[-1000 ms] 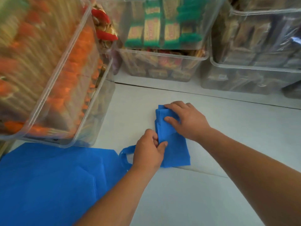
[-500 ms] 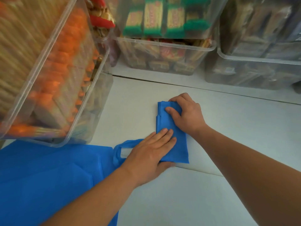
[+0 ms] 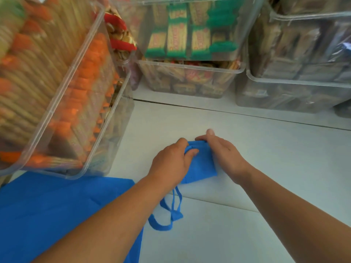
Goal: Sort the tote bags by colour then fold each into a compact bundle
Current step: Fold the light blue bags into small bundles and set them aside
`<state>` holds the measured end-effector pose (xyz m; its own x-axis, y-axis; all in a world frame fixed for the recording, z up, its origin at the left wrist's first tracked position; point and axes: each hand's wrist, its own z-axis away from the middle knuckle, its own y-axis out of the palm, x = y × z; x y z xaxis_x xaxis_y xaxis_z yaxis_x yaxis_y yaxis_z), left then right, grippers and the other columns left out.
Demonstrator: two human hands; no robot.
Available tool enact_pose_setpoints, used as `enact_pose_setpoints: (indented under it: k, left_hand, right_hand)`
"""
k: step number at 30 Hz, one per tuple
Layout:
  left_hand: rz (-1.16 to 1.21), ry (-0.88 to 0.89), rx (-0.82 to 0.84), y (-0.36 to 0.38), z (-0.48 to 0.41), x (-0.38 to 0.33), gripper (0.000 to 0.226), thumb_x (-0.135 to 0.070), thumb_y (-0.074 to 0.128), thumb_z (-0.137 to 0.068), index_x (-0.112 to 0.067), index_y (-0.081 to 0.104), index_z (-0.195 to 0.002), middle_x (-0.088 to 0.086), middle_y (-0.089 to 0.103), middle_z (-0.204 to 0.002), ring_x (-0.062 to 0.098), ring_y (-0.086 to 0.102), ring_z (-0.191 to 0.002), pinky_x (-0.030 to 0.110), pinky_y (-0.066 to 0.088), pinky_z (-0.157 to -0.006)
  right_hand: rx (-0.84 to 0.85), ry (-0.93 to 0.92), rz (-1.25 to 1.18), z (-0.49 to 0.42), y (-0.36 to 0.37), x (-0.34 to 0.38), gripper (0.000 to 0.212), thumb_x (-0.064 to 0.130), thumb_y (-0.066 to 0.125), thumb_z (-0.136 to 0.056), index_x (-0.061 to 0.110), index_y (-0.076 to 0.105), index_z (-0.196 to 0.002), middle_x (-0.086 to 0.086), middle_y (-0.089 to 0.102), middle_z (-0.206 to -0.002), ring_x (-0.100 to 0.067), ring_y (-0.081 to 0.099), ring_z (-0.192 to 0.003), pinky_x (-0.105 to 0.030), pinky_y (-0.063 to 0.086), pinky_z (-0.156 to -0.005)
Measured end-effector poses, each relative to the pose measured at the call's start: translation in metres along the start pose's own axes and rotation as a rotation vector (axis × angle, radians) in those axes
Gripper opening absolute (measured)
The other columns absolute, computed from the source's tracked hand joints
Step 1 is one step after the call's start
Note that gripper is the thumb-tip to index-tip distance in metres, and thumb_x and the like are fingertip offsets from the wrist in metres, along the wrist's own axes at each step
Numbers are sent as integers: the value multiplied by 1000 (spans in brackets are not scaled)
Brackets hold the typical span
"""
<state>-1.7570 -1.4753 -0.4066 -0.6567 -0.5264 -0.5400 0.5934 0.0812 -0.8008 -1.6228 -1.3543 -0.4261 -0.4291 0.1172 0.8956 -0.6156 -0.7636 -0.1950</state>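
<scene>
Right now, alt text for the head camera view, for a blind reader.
A left hand grips the far end of a folded blue bag on a white table while the right hand presses its side; handles trail toward the viewer. A second blue bag lies flat at left, clear snack bins behind.

Left hand (image 3: 171, 162), right hand (image 3: 226, 156) and both forearms (image 3: 114, 215) are bare.

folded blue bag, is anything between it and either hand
Nothing visible. The left hand grips the folded blue bag at its far left corner and the right hand presses against its right side. Its handles trail loose on the table toward the person.
</scene>
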Motion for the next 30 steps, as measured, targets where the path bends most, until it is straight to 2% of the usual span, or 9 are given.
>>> enact_pose_setpoints:
  k: [5,8,10,12,17,21,24,26,30]
  left_hand:
    - [-190,-9,-142,4,-12,-1,37,-52,56,-98,-18,51,-110,2,57,-107,27,56,-98,44,50,-78]
    - [-302,200,-153,1,1,7,46,-43,57,-99,-17,52,-136,4,55,-139,27,52,-128,42,44,-106]
    - [-375,236,11,6,15,14,59,-44,31,-107,-19,26,-160,-1,22,-169,23,19,-155,42,21,-125]
    - [-433,190,119,14,24,23,68,-49,-2,-101,-24,-4,-163,-8,-15,-171,18,-12,-157,43,5,-128]
    - [-363,138,102,32,22,31,72,-51,-16,-91,-27,-24,-158,-10,-34,-164,17,-20,-156,41,-8,-127]
    - [-342,140,107,35,21,33,74,-52,-15,-90,-26,-24,-159,-9,-32,-165,17,-19,-156,41,-8,-127]
    - [-290,144,125,27,21,28,69,-51,-4,-99,-24,-18,-161,-9,-26,-167,18,-13,-157,39,-3,-128]
    - [-154,169,96,19,28,22,66,-45,25,-109,-22,-4,-163,-8,-10,-171,19,2,-158,35,3,-128]
    - [102,203,-102,-2,71,14,58,-45,57,-99,-23,45,-151,-2,39,-161,19,41,-142,35,31,-120]
  right_hand:
    - [-233,-268,447,-5,15,-25,22,37,55,-101,27,68,-114,13,67,-106,-13,58,-96,-43,48,-93]
    - [-334,-333,511,-12,24,-26,32,49,47,-94,29,71,-102,12,64,-100,-15,60,-90,-45,47,-85]
    - [-353,-340,507,-13,26,-27,32,51,49,-93,30,72,-99,12,61,-99,-13,60,-89,-44,47,-83]
    - [-365,-338,500,-13,28,-25,26,49,56,-94,29,73,-100,11,56,-102,-11,60,-89,-43,48,-85]
    - [-410,-115,586,-3,32,-12,41,58,60,-94,28,64,-122,4,44,-105,-21,55,-96,-32,45,-78]
    - [-317,95,717,1,34,4,44,66,45,-97,32,56,-122,-1,59,-102,-27,56,-100,-36,46,-77]
    - [-276,160,431,3,33,23,30,56,54,-98,31,53,-113,2,63,-100,-22,61,-91,-37,51,-74]
    - [-224,195,111,16,31,38,21,44,61,-99,28,53,-111,4,61,-103,-14,59,-87,-31,46,-66]
    - [-195,116,16,67,28,50,12,28,68,-97,27,60,-105,2,67,-99,-12,63,-85,-23,45,-67]
